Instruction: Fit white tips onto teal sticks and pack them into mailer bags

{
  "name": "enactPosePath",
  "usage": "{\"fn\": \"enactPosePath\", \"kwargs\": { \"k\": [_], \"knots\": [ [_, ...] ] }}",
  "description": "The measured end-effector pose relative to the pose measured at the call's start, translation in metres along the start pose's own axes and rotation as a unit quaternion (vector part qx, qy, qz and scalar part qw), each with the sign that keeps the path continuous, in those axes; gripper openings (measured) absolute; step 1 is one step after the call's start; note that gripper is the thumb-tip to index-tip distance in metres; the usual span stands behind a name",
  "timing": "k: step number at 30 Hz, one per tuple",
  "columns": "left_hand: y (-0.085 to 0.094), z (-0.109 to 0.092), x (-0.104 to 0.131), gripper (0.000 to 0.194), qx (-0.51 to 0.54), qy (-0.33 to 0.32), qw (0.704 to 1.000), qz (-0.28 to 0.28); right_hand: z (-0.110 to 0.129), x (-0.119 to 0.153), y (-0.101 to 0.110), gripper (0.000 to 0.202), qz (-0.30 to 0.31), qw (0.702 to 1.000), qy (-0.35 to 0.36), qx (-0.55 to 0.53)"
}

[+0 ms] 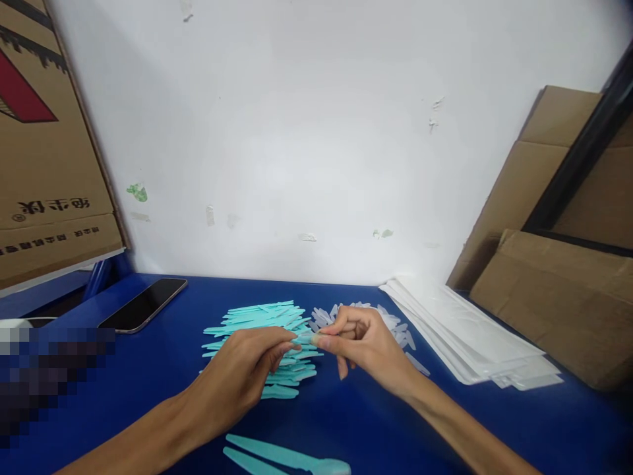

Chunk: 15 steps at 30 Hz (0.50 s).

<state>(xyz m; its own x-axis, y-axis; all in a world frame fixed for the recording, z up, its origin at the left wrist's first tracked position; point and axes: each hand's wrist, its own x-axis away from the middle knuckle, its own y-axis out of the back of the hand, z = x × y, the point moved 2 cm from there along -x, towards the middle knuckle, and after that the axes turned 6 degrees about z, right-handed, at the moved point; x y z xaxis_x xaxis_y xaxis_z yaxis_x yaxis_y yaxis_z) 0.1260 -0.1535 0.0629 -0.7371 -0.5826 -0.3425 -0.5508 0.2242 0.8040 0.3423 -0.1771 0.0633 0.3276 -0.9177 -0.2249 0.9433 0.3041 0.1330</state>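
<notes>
Piece pinched from both sides before a teal heap

Pale teal, largely covered by fingertips and so not traceable in full outline; held at one end by the left grip, closed thumb to fingers, and at the other by the right grip, likewise closed. Just beyond and beneath the left grip, teal pile of flat, elongated blades, mostly laid crosswise. Behind the right grip, partly masked by it, translucent pile of small tapered pieces. Nearer the viewer than both grips, two teal blades on the blue tabletop. Well right of the right grip, white sheets, overlapping, with cardboard beyond. Well left of the left grip, phone, lying flat, dark screen upward.
</notes>
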Motion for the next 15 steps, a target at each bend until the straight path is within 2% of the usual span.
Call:
{"fn": "enactPosePath", "kwargs": {
  "k": [3, 5, 7, 10, 12, 15],
  "knots": [
    [0.001, 0.0, 0.0, 0.037, -0.021, 0.002, 1.0, 0.023, 0.004, 0.0, 0.005, 0.037, 0.018, 0.999, -0.024, 0.021],
    [0.002, -0.003, 0.001, 0.036, -0.038, 0.005, 0.998, 0.051, 0.008, -0.001, 0.01, 0.037, 0.043, 0.996, -0.036, 0.068],
    [0.001, -0.008, 0.003, 0.034, -0.051, 0.008, 0.995, 0.088, 0.015, -0.001, 0.016, 0.039, 0.054, 0.989, -0.018, 0.135],
    [-0.006, -0.018, 0.01, 0.027, -0.076, -0.003, 0.986, 0.15, 0.022, -0.001, 0.025, 0.053, 0.004, 0.981, 0.026, 0.194],
    [-0.013, -0.024, 0.014, 0.021, -0.105, -0.014, 0.977, 0.187, 0.021, -0.001, 0.028, 0.057, -0.029, 0.978, 0.026, 0.204],
    [-0.02, -0.029, 0.017, 0.013, -0.131, -0.013, 0.968, 0.216, 0.017, -0.001, 0.025, 0.055, -0.006, 0.974, 0.011, 0.228]
  ]
}}
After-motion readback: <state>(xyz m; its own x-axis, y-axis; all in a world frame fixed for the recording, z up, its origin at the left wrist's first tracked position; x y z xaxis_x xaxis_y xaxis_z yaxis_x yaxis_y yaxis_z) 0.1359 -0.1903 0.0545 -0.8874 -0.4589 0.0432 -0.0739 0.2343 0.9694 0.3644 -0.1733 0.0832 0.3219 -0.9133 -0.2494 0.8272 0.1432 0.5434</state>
